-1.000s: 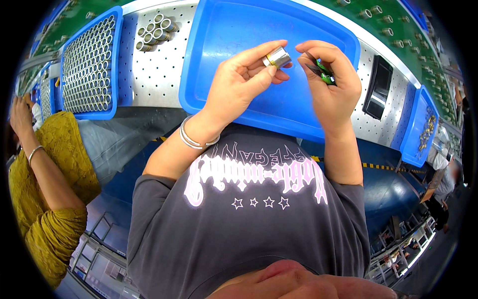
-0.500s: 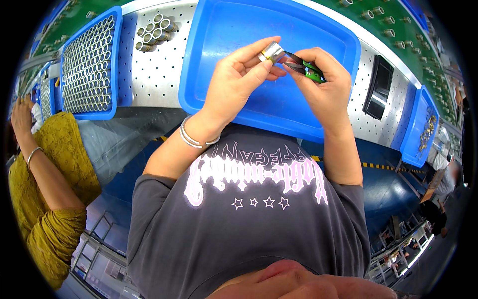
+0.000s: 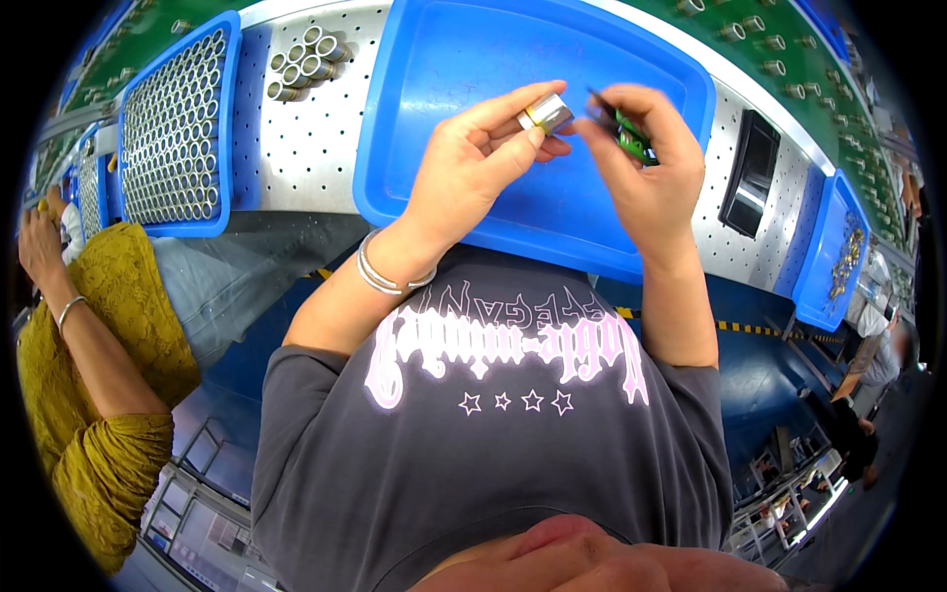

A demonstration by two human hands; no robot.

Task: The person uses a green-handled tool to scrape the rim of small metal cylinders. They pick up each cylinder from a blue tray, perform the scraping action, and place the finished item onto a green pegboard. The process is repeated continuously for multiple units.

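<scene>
My left hand (image 3: 473, 163) pinches a short silver metal cylinder (image 3: 546, 113) between thumb and fingers. Close beside it, my right hand (image 3: 641, 168) holds a small green part (image 3: 631, 138) with a thin dark tip pointing toward the cylinder. Both hands hover over a large blue tray (image 3: 444, 79) on a white perforated worktop (image 3: 306, 148). Thin bangles circle my left wrist.
A blue tray (image 3: 173, 128) packed with several upright metal tubes sits at the left, and a small cluster of metal tubes (image 3: 308, 61) lies behind it. A black box (image 3: 750, 173) and a blue bin (image 3: 834, 257) of small parts are at the right. Another person in a yellow sleeve (image 3: 89, 326) works at the left.
My right hand brought the green part up to the cylinder half a second ago; it now sits slightly drawn back, tip still near the cylinder. The left hand barely moved.
</scene>
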